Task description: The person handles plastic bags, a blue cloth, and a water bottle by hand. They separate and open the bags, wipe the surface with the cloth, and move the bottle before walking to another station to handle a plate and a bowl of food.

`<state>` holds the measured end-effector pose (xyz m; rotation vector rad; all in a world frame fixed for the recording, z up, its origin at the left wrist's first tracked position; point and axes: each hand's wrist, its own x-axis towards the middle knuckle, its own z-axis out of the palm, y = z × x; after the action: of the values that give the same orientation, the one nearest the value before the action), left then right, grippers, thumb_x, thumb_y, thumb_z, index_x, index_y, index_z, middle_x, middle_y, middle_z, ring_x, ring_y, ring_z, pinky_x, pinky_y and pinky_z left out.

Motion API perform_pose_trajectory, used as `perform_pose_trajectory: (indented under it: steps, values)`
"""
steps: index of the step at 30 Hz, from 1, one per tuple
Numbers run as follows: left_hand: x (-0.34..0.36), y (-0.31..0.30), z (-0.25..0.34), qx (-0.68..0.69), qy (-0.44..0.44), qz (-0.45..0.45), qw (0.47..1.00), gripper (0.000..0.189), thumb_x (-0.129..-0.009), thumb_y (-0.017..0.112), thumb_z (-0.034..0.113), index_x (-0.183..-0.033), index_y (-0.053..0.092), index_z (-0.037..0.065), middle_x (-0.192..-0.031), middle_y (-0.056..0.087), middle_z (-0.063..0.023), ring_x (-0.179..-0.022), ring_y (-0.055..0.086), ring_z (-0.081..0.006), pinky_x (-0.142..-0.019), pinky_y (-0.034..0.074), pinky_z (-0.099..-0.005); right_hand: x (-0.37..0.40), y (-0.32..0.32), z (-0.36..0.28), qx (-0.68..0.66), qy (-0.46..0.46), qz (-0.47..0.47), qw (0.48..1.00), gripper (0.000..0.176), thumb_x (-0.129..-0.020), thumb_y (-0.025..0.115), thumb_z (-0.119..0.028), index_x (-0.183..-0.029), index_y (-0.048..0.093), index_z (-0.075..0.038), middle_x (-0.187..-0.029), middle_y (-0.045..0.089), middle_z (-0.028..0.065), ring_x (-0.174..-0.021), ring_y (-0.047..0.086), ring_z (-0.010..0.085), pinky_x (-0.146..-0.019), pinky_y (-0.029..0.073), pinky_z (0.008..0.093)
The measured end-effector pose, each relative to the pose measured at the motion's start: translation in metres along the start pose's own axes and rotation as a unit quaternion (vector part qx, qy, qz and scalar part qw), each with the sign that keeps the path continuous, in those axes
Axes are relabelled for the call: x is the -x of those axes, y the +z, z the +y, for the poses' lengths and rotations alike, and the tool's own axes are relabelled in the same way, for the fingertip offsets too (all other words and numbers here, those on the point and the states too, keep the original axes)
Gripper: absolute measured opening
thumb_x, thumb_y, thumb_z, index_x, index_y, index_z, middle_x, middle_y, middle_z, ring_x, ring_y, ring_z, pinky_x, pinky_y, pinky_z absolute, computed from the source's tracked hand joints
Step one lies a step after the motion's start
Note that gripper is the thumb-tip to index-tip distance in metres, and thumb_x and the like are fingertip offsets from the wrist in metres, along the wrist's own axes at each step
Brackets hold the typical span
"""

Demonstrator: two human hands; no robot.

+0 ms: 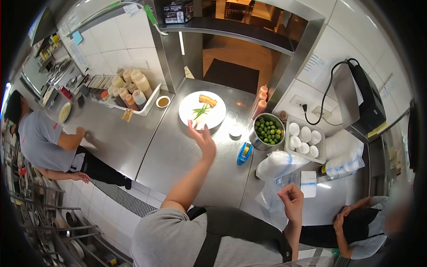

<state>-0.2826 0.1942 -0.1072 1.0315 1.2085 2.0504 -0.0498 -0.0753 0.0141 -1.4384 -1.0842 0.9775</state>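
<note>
My left hand [203,141] reaches over the counter with its fingers apart, fingertips right at the near rim of a white plate [186,111]. On the plate are a browned piece of food [207,101], thin green strips [202,109] and a white mound [201,120] partly behind my fingers. My right hand [291,202] is raised near a sheet of clear plastic [270,200], its fingers curled in against the thumb; what they hold, if anything, is hidden. A small white cup [235,131] and a blue tape dispenser [244,153] stand to the right of my left hand.
Sauce bottles [142,83] fill a basket at left, beside a cup of brown sauce [163,102]. A pot of green limes [268,130], a basket of white cups [305,134] and bagged white containers [280,164] stand right. One person [53,138] is at left, another [360,227] at right.
</note>
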Motion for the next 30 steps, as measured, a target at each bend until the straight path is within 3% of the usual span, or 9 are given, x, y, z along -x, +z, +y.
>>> perform_pose_trajectory:
  steps: [2, 3, 5, 8, 12, 18, 24, 27, 30]
  values:
    - [0.043, 0.001, 0.047, 0.023, 0.001, -0.151, 0.988, 0.058, -0.091, 0.064, 0.008, -0.141, 0.038, -0.003, -0.140, 0.044, -0.0205, -0.122, 0.047, -0.0317, -0.104, 0.038, -0.0397, -0.002, -0.001, 0.004, 0.009, -0.003, -0.008, 1.000, 0.013, -0.088, 0.070, -0.001, -0.086, 0.059, -0.005, -0.076, 0.054, -0.0046, -0.071, 0.046, 0.0030, -0.065, 0.037, 0.0194]
    - [0.050, -0.002, 0.087, 0.044, 0.095, -0.301, 0.948, 0.048, -0.090, 0.068, 0.012, -0.132, 0.048, 0.000, -0.124, 0.052, -0.0163, -0.113, 0.052, -0.0278, -0.101, 0.040, -0.0391, -0.001, 0.002, 0.003, 0.020, -0.002, -0.022, 1.000, 0.012, -0.088, 0.070, 0.000, -0.086, 0.059, -0.005, -0.076, 0.055, -0.0039, -0.072, 0.047, 0.0034, -0.066, 0.037, 0.0197]
    - [0.066, -0.003, 0.147, 0.119, 0.168, -0.586, 0.784, 0.033, -0.087, 0.075, 0.015, -0.114, 0.062, 0.004, -0.102, 0.062, -0.0094, -0.098, 0.059, -0.0219, -0.096, 0.043, -0.0383, -0.007, 0.011, -0.005, 0.043, -0.004, -0.049, 0.998, 0.012, -0.088, 0.070, 0.000, -0.086, 0.060, -0.004, -0.077, 0.056, -0.0025, -0.074, 0.049, 0.0043, -0.067, 0.039, 0.0203]
    - [0.080, 0.002, 0.169, 0.083, 0.073, -0.695, 0.711, 0.029, -0.080, 0.081, 0.015, -0.102, 0.065, 0.005, -0.092, 0.065, -0.0047, -0.087, 0.061, -0.0209, -0.094, 0.046, -0.0390, -0.014, 0.013, -0.017, 0.000, -0.096, -0.055, 0.994, 0.011, -0.087, 0.070, 0.000, -0.086, 0.060, -0.003, -0.081, 0.060, 0.0014, -0.076, 0.053, 0.0081, -0.068, 0.041, 0.0235]
    - [0.076, 0.007, 0.158, 0.170, 0.085, -0.685, 0.704, 0.017, -0.082, 0.080, 0.011, -0.092, 0.068, 0.004, -0.085, 0.066, -0.0048, -0.077, 0.061, -0.0212, -0.097, 0.045, -0.0411, -0.028, -0.013, -0.022, -0.193, -0.191, -0.024, 0.962, 0.013, -0.085, 0.070, 0.003, -0.083, 0.060, -0.004, -0.080, 0.059, 0.0021, -0.076, 0.054, 0.0106, -0.067, 0.042, 0.0253]
    - [0.084, 0.004, 0.156, 0.229, -0.164, -0.642, 0.713, 0.005, -0.087, 0.068, -0.005, -0.090, 0.069, -0.001, -0.086, 0.066, -0.0085, -0.071, 0.062, -0.0147, -0.056, 0.050, -0.0239, -0.029, -0.032, -0.002, -0.035, -0.110, 0.000, 0.993, 0.015, -0.086, 0.071, 0.003, -0.084, 0.057, -0.005, -0.081, 0.057, 0.0015, -0.073, 0.053, 0.0091, -0.064, 0.043, 0.0259]
    - [0.089, 0.045, 0.141, 0.074, -0.060, -0.509, 0.855, 0.004, -0.087, 0.071, -0.001, -0.091, 0.070, -0.002, -0.086, 0.062, -0.0060, -0.067, 0.060, -0.0092, -0.054, 0.048, -0.0227, -0.050, -0.022, -0.019, -0.011, -0.131, 0.182, 0.975, 0.014, -0.088, 0.070, -0.001, -0.081, 0.059, -0.004, -0.088, 0.056, 0.0032, -0.070, 0.054, 0.0081, -0.061, 0.045, 0.0256]
    - [0.098, 0.070, 0.141, 0.016, -0.034, -0.488, 0.872, 0.007, -0.087, 0.071, -0.004, -0.093, 0.068, -0.005, -0.091, 0.059, -0.0044, -0.071, 0.055, -0.0072, -0.058, 0.048, -0.0229, -0.074, -0.022, -0.021, 0.147, -0.163, 0.293, 0.931, 0.012, -0.089, 0.069, -0.004, -0.083, 0.059, -0.003, -0.087, 0.055, 0.0053, -0.069, 0.054, 0.0102, -0.061, 0.046, 0.0262]
    - [0.103, 0.081, 0.129, -0.041, -0.061, -0.485, 0.871, 0.010, -0.090, 0.071, 0.004, -0.091, 0.066, -0.004, -0.085, 0.055, -0.0021, -0.069, 0.050, -0.0056, -0.058, 0.045, -0.0218, -0.090, -0.027, 0.003, 0.161, -0.081, 0.273, 0.945, 0.013, -0.090, 0.070, -0.010, -0.086, 0.060, -0.001, -0.081, 0.060, 0.0068, -0.070, 0.056, 0.0116, -0.060, 0.046, 0.0273]
